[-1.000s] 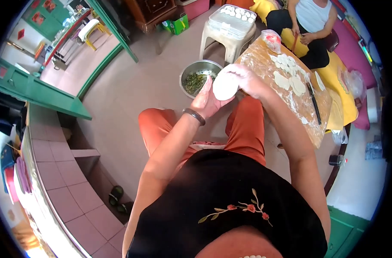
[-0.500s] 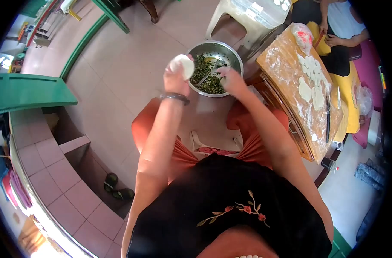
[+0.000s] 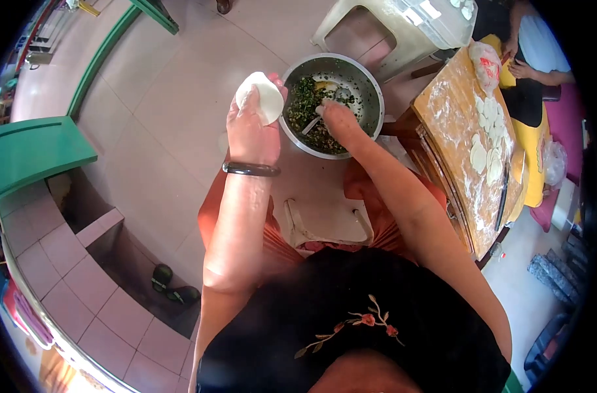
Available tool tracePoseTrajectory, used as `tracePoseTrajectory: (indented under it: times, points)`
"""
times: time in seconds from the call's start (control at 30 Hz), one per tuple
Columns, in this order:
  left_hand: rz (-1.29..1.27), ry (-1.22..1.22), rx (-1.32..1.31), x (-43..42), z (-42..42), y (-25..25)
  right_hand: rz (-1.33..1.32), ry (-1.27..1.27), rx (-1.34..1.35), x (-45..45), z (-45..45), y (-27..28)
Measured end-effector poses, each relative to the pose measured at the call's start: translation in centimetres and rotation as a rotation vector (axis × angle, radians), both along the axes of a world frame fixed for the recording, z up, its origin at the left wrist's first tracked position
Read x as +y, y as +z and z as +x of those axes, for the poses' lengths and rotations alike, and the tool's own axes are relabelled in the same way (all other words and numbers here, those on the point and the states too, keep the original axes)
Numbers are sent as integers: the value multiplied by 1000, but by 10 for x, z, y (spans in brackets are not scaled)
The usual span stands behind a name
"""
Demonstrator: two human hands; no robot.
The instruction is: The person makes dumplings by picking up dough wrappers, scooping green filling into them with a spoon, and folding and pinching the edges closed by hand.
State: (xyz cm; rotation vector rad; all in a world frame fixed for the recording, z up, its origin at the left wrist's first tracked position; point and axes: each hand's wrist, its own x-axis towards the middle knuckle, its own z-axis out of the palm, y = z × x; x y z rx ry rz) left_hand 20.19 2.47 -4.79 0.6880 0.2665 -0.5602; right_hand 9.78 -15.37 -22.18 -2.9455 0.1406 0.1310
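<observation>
A round white dumpling wrapper lies across the fingers of my left hand, which wears a dark bangle at the wrist. Just right of it, a steel bowl holds chopped green filling, with part of its shiny inner wall bare. My right hand reaches over the bowl, its fingers closed on a spoon whose pale handle shows beside them. The rest of the spoon is partly hidden by the hand and the filling.
A floured wooden board at the right carries several wrappers, a dark stick and a plastic bag. Behind the bowl stands a pale stool with a clear box. Another person's hand is at the upper right.
My right hand has closed on the spoon in the bowl. My left hand has moved slightly left with the wrapper, which now faces up more fully. The view has shifted a little.
</observation>
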Motion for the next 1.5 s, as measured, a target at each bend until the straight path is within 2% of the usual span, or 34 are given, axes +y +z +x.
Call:
tracePoseTrajectory:
  times: [0.07,0.1,0.2,0.33,0.47,0.63,0.83,0.93,0.97,1.07,1.23,1.33,1.43,1.5]
  points:
    - [-11,-32,24,5,1,-6,-87,41,-67,-9,-2,-17]
    - [20,-38,9,5,0,-2,-100,32,62,-12,1,-19]
    - [80,-23,-25,4,3,-4,-164,59,131,-7,2,-26]
    - [84,-29,-8,3,2,0,-277,84,204,-14,8,-20]
    - [109,-11,-1,4,2,1,-295,135,195,-26,2,-46]
    - [67,21,-6,1,4,2,-286,58,52,-27,-3,0]
    - [70,-23,-58,3,4,1,187,-560,-200,-30,-14,33]
    - [26,-28,-37,5,7,0,482,-693,-176,-59,-23,9]
    - [11,-27,-45,7,7,0,578,-713,-266,-70,-26,-11]
    - [31,-11,-61,10,7,-3,959,-863,-237,-62,-25,37]
    - [57,35,-14,13,7,-3,887,-783,-300,-81,-28,29]
    - [50,31,0,12,9,-4,522,-699,-407,-71,-24,33]
    - [41,19,19,12,8,-4,425,-492,-409,-51,-18,62]
    - [34,5,23,15,8,-2,315,-321,-320,-53,-14,61]
